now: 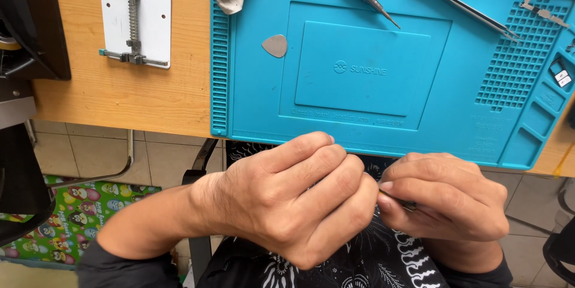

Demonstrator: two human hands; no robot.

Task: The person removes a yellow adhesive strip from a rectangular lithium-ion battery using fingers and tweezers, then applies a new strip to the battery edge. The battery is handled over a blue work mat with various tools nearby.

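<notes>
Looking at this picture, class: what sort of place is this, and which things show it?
Probably a small electronics repair bench: a blue compartmented work mat on a wooden table, fine tweezers, a metal pick and a clamp jig.

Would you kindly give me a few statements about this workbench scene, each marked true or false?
1. Both hands, the left hand and the right hand, are held together below the near edge of the blue work mat. True.
2. A metal pick lies on the mat. True.
3. The tweezers are pinched in the right hand. False: they lie on the mat, far from both hands.
4. The mat rests on a wooden table. True.
5. The white plate with a metal clamp lies on the mat. False: it lies on the bare wood, left of the mat.
6. The right hand is open and flat. False: its grip is closed on a small thin object, largely hidden.
</notes>
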